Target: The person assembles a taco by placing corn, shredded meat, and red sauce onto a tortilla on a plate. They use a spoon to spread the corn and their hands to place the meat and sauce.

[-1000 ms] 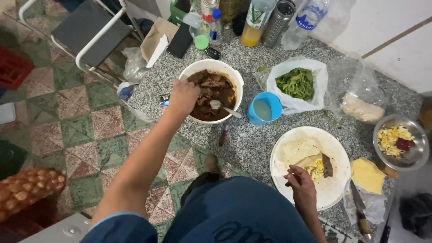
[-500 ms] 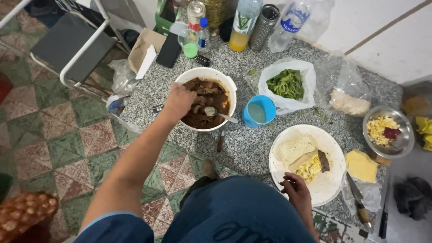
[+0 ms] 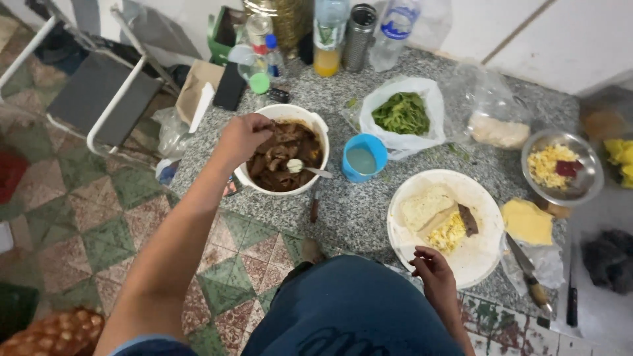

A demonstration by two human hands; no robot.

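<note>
While the left hand (image 3: 245, 137) is reaching into the white bowl (image 3: 315, 121) at frame centre, its fingers are closing over the dark meat pieces (image 3: 280, 153); whether any piece is gripped cannot be told.

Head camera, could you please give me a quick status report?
Left hand reaching into white bowl of brown meat. Right hand empty, at white plate rim. Spoon lying in bowl.

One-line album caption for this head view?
Left hand reaches into a bowl of dark stew; right hand rests by a plate.
</note>
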